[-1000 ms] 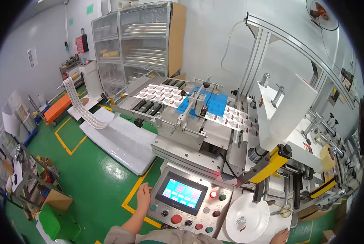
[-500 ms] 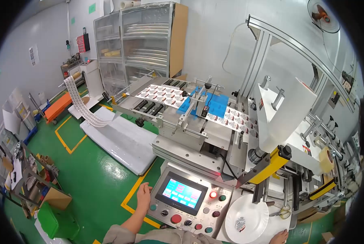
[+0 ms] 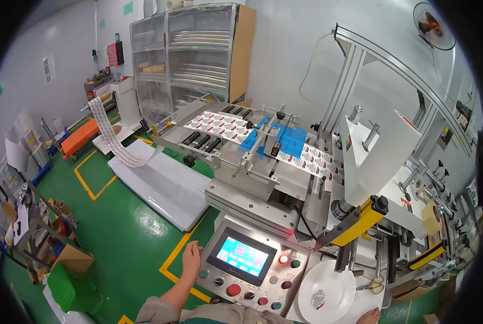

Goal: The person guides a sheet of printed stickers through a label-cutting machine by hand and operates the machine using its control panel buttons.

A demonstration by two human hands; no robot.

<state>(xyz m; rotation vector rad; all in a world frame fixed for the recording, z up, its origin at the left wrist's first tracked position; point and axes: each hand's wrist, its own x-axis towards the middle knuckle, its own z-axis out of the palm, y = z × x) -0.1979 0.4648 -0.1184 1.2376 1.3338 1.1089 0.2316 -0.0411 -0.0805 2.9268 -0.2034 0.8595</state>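
My left hand (image 3: 191, 259) rests at the left edge of a control panel (image 3: 211, 276), its fingers loosely bent and holding nothing I can see. Beside the fingers is the panel's lit touchscreen (image 3: 243, 256), with a red button (image 3: 234, 290) and several knobs below it. At the bottom right, my right hand (image 3: 370, 317) lies at the edge of a white surface, partly cut off by the frame. Its visible fingers look relaxed, with nothing in them. Close to it are a white plate (image 3: 330, 281) with a printed label on it and a pair of scissors (image 3: 377, 284).
A printed label web (image 3: 220, 126) runs through the machine, under a blue sheet (image 3: 292, 141). A large white roll (image 3: 388, 154) stands at right, above a yellow bar (image 3: 358, 222). Left are a green bin (image 3: 75, 291), a cluttered cart (image 3: 36, 229) and a wrapped slab (image 3: 163, 186).
The view has shifted slightly, so the machine and shelves appear a little further right. Both hands stay in nearly the same places.
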